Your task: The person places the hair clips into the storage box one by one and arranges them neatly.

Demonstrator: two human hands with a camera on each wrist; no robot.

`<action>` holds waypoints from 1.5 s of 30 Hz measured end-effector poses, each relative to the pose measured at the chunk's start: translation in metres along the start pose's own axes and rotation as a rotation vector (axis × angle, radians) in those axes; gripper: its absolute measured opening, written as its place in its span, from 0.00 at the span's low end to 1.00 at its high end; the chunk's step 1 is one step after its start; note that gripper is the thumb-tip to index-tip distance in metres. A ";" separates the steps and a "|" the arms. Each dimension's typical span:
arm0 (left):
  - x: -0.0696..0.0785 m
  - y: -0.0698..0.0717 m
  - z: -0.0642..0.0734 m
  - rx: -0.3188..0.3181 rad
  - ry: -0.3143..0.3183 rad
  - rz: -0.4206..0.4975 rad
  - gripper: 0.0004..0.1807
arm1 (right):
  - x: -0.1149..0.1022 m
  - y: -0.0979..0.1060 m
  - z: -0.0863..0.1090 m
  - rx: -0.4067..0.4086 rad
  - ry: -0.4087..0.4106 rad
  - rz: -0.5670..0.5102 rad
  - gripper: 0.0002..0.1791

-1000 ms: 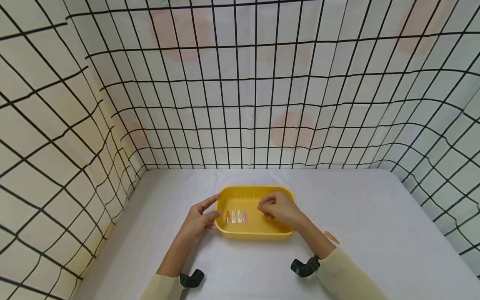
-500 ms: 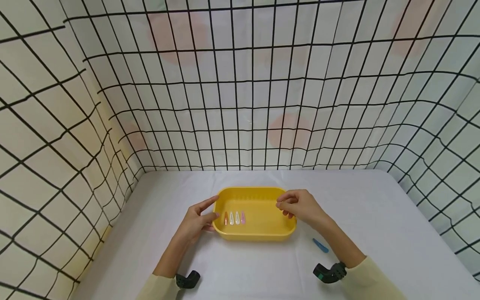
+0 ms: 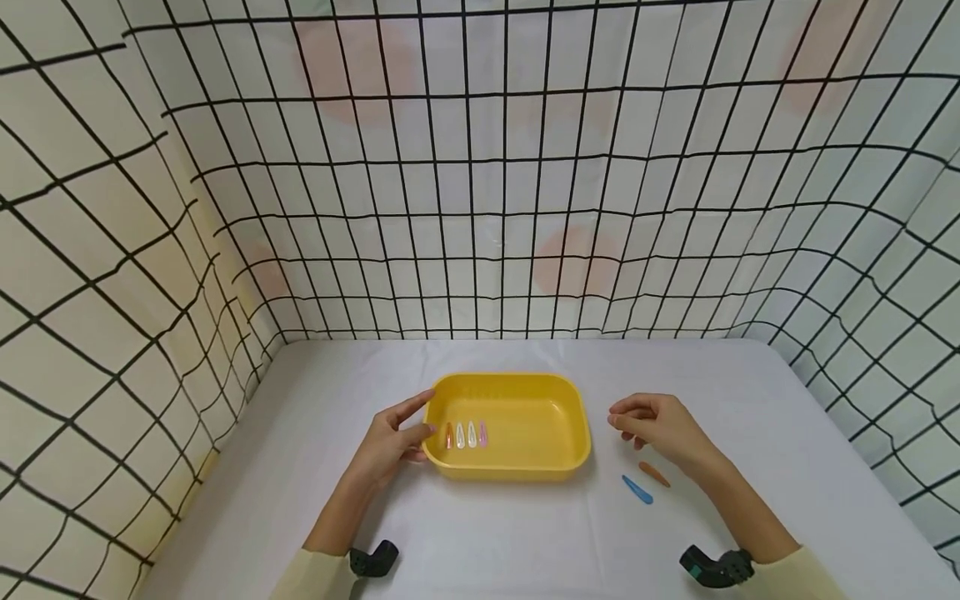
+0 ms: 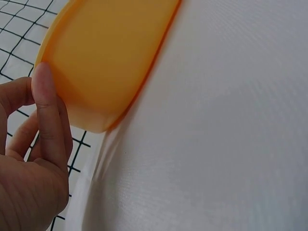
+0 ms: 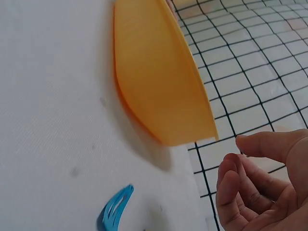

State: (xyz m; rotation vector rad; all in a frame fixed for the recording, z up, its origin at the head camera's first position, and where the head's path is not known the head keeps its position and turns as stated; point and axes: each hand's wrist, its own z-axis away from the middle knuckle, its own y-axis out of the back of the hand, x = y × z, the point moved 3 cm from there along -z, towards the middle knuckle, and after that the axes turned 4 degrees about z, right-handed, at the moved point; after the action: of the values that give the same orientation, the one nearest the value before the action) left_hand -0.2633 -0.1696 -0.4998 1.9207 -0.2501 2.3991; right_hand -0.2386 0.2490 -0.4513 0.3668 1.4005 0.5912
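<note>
My left hand point(image 3: 393, 442) grips the left end of a yellow plastic tray point(image 3: 532, 417), its thumb on the rim, as the left wrist view also shows. A row of snap hair clips lies at the tray's left side: one orange clip point(image 3: 449, 435), two white clips point(image 3: 466, 434) and one pink clip point(image 3: 483, 432). Right of the tray, my right hand point(image 3: 663, 429) hovers with bent fingers and holds nothing; in the right wrist view, thumb and fingertips are apart. Nearest to it on the table are an orange hair clip point(image 3: 655, 474) and a blue hair clip point(image 5: 115, 209).
A white cloth covers the table point(image 3: 510, 542). Black wire grid panels point(image 3: 502, 192) with pale sheeting behind stand along the back and both sides. Each wrist wears a black camera on a strap point(image 3: 373, 558).
My right hand has moved rightward out of the tray to beside the loose clips, which its arm partly hid before. The left hand stays on the tray, and the row of clips is unchanged.
</note>
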 end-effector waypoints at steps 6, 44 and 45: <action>0.000 0.001 -0.002 0.004 0.002 0.006 0.35 | 0.018 0.007 0.007 -0.001 -0.031 0.005 0.22; 0.000 -0.001 0.000 0.005 0.006 0.009 0.35 | 0.078 0.012 0.032 0.006 -0.080 0.194 0.22; 0.000 -0.001 0.000 0.005 0.005 0.009 0.35 | 0.078 0.011 0.032 0.010 -0.073 0.202 0.21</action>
State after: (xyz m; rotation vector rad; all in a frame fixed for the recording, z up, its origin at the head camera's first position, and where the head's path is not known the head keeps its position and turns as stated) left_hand -0.2632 -0.1688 -0.4999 1.9193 -0.2535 2.4125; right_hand -0.2044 0.3069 -0.5029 0.5374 1.3048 0.7290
